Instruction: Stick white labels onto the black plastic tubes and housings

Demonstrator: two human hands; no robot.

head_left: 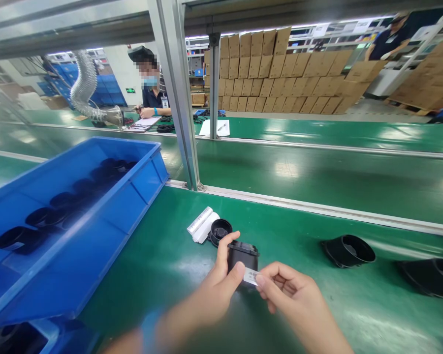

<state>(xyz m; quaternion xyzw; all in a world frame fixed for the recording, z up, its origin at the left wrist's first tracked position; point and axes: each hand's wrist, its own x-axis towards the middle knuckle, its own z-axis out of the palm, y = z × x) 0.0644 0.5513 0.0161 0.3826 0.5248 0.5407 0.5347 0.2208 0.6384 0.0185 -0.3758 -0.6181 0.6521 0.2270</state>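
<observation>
A black plastic housing [241,255] is gripped in my left hand [221,275], fingers behind it and thumb along its front. My right hand [288,285] pinches a small white printed label [250,276] between thumb and fingers. The label's left end lies at the front of the housing, close to my left thumb; how much of it is stuck down I cannot tell. Just beyond my left hand sit a round black part [220,231] and a white roll of labels [203,225], side by side on the green bench.
At the left stands a large blue bin [133,196] with several black round parts inside. Two more black parts, a nearer one [428,276] and another [349,250], lie at the right. A metal post [177,98] rises beyond the bench; a person [151,93] sits across.
</observation>
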